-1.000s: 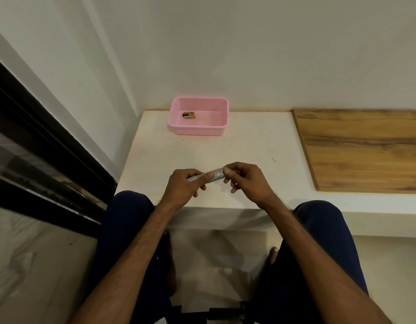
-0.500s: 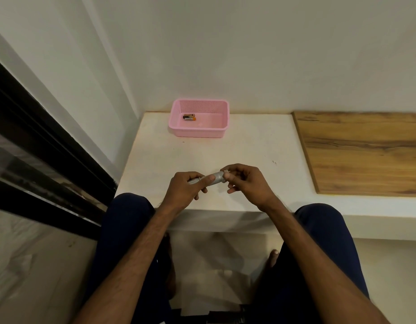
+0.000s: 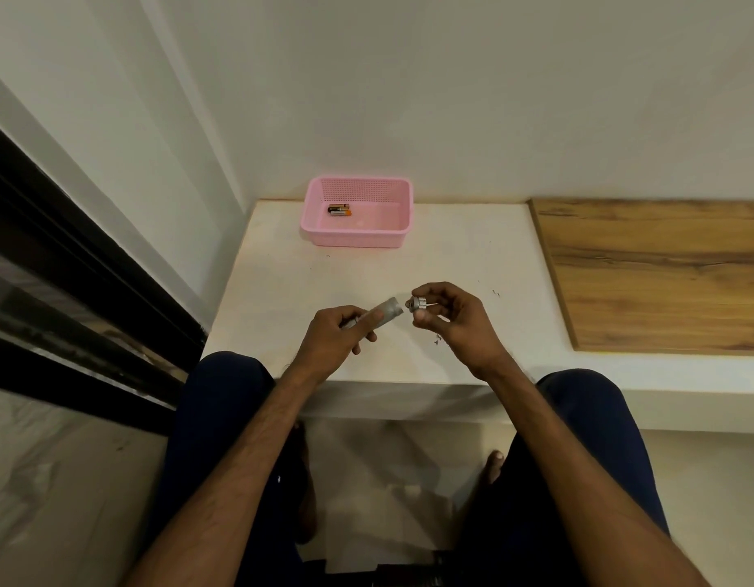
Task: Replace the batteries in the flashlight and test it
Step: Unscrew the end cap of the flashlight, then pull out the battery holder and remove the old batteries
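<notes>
My left hand [image 3: 333,338] grips the silver flashlight body [image 3: 383,312], a small metal tube tilted up to the right with its end open. My right hand [image 3: 451,317] pinches the silver end cap [image 3: 417,305] between thumb and fingers, a short gap away from the tube's open end. Both hands hover above the near part of the white ledge [image 3: 367,273]. At the back of the ledge stands a pink plastic basket [image 3: 394,235] with two black-and-orange batteries [image 3: 339,210] lying side by side in its left half.
A wooden board [image 3: 663,273] covers the ledge to the right of my hands. A wall runs behind the ledge and a dark-framed window or door [image 3: 70,264] lies on the left. My knees in dark trousers sit under the ledge's front edge.
The cap was joined to the flashlight body under both hands. It has come off, and my right hand has drawn it slightly to the right.
</notes>
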